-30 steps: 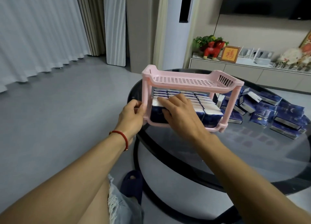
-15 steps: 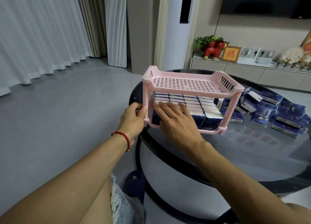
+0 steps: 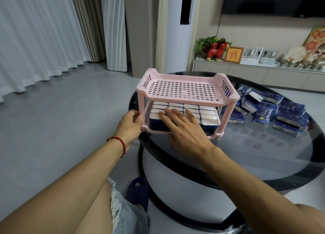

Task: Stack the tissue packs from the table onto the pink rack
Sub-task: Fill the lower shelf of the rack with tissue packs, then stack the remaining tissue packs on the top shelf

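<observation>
A pink two-tier rack point(image 3: 186, 90) stands near the left edge of the round dark glass table point(image 3: 263, 154). Its top shelf is bare. The lower shelf holds rows of blue-and-white tissue packs point(image 3: 202, 110) standing on edge. My left hand point(image 3: 131, 124) grips the rack's front left post. My right hand point(image 3: 182, 128) lies flat with fingers spread on the front packs of the lower shelf. Several loose tissue packs point(image 3: 274, 114) lie in a heap on the table to the right of the rack.
A low cabinet point(image 3: 246, 72) with a red toy horse, a plant and a framed picture runs along the far wall. Grey floor and white curtains lie to the left. A dark slipper point(image 3: 138, 189) shows under the table's edge.
The rack has turned so its long side faces me more squarely. My right hand has flattened and slid further over the packs in the lower shelf. My left hand still holds the post.
</observation>
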